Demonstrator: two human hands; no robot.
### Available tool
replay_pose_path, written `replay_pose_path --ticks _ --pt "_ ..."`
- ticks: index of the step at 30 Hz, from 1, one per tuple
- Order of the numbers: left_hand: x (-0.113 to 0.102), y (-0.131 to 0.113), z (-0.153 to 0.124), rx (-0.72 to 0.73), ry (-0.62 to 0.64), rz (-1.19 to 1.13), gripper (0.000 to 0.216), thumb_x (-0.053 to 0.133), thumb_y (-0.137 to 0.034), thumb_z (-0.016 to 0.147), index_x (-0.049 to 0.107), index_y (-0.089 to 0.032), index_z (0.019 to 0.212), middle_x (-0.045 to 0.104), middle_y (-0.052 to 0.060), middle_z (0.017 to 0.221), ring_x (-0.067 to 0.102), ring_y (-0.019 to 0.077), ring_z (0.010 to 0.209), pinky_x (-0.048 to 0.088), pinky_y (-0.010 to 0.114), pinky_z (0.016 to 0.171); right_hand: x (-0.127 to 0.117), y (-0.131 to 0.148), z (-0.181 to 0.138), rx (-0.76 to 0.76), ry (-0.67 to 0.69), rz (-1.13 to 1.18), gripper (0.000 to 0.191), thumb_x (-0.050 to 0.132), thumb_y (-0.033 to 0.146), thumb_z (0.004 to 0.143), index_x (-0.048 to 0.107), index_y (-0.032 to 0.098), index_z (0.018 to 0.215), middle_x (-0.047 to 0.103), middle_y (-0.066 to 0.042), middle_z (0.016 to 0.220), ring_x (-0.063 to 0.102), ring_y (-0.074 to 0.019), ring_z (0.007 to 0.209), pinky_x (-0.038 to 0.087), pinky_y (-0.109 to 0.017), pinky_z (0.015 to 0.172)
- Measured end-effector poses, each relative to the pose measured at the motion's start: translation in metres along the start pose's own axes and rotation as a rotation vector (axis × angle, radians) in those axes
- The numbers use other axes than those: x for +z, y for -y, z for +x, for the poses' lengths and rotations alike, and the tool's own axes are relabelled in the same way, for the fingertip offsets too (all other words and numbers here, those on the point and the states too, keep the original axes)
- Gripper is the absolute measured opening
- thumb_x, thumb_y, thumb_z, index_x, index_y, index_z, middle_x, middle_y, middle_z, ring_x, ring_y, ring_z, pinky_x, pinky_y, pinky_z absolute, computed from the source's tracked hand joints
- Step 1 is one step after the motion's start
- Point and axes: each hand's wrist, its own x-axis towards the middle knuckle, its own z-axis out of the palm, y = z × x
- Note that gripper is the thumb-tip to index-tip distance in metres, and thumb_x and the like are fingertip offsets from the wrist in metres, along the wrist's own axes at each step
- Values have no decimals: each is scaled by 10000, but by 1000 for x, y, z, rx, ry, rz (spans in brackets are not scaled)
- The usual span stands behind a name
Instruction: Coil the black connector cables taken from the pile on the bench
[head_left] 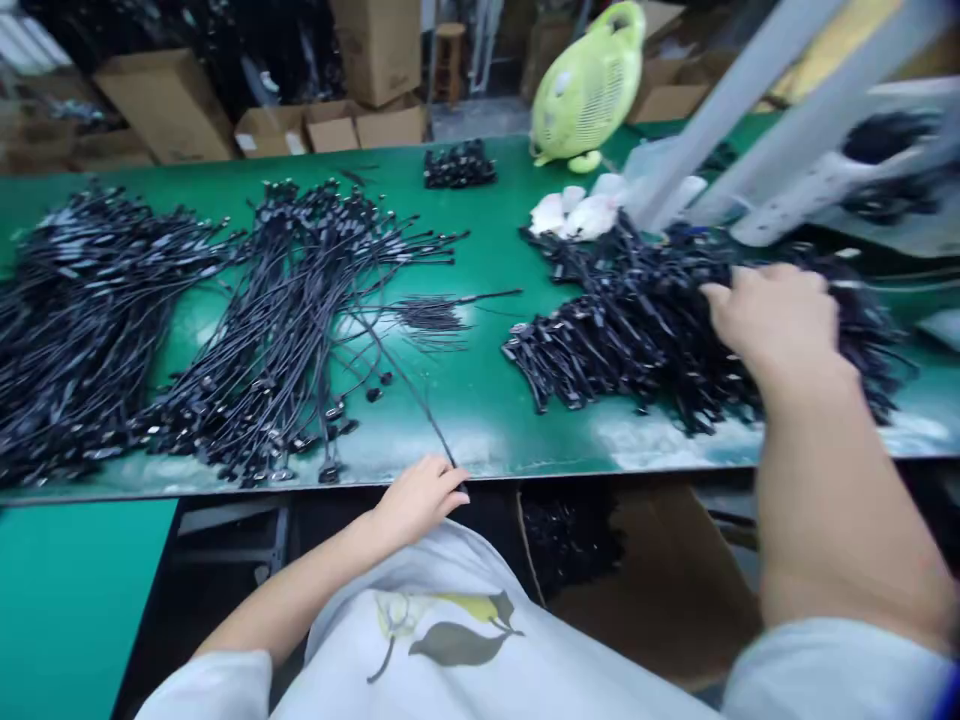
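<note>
My left hand (420,497) rests at the near edge of the green table (480,400), fingers pinched on a thin black cable (405,380) that runs up into the middle cable pile (300,290). My right hand (776,315) reaches into the dense pile of black cables (637,330) on the right, fingers curled down among them; what they grip is hidden and blurred. A small bundle of thin wires (439,315) lies between the two piles.
A third cable pile (75,320) covers the left of the table. A small black heap (459,165), a lime-green fan (589,85) and white cloths (574,212) sit at the back. Grey frame bars (750,110) cross upper right. Cardboard boxes (165,100) stand behind; another box (660,580) sits below.
</note>
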Motion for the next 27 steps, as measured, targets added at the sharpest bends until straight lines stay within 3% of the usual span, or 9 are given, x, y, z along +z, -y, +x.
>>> replay_pose_path --ticks 4,6,7,10,14,19,21,24,27 --pt "0 5 -1 11 -53 10 264 505 -388 945 648 -206 1072 597 94 1012 541 238 955 430 345 841 20 29 -40 -216 -327 240 440 419 503 965 698 177 1063 594 -243 1231 530 -424 1188 386 -587 837" --pt "2 6 0 15 -51 55 288 527 -432 927 650 -186 1013 601 103 1000 545 244 945 436 345 810 33 63 -78 -447 -168 441 417 381 468 975 693 193 968 671 -202 1026 617 -351 1016 442 -499 788" --pt "3 7 0 17 -46 82 314 552 -461 907 647 -178 1005 603 109 1000 546 249 942 440 348 794 41 84 -100 -579 62 548 380 399 442 973 683 191 948 685 -167 994 639 -297 929 467 -443 772" --pt "4 6 0 31 -51 124 352 642 -474 845 639 -172 1026 606 117 1016 547 261 948 452 353 773 64 153 -160 -796 464 545 265 496 403 940 657 214 847 700 -48 854 633 -185 712 447 -302 638" --pt "3 7 -8 50 -49 138 242 614 -316 889 626 -171 1082 617 112 1051 558 249 991 474 352 817 81 217 -191 -716 598 350 177 527 309 904 578 180 794 672 -66 840 616 -187 746 343 -270 591" --pt "-2 11 -20 26 -120 80 278 493 -267 953 595 -203 1203 612 90 1134 549 206 1046 478 341 920 78 222 -165 -665 628 389 228 504 298 856 490 191 655 618 -29 652 574 -160 632 330 -265 573" --pt "-7 14 -21 11 -219 -22 288 473 -311 967 603 -203 1200 614 81 1151 543 193 1082 455 337 988 75 216 -152 -590 697 568 263 482 373 855 470 196 661 624 -22 658 586 -152 637 390 -258 596" --pt "-20 20 -21 9 -322 -143 303 460 -331 973 597 -203 1210 616 77 1205 543 190 1157 427 339 1053 68 213 -140 -320 937 1098 313 579 466 774 441 194 701 643 -37 794 607 -140 656 469 -258 607" --pt "-37 31 -18 20 -419 -170 406 485 -322 957 495 -201 1344 574 110 1308 522 216 1234 420 386 1083 50 217 -139 -101 1031 1480 410 696 487 714 407 198 743 494 43 682 376 -39 423 306 -180 399"
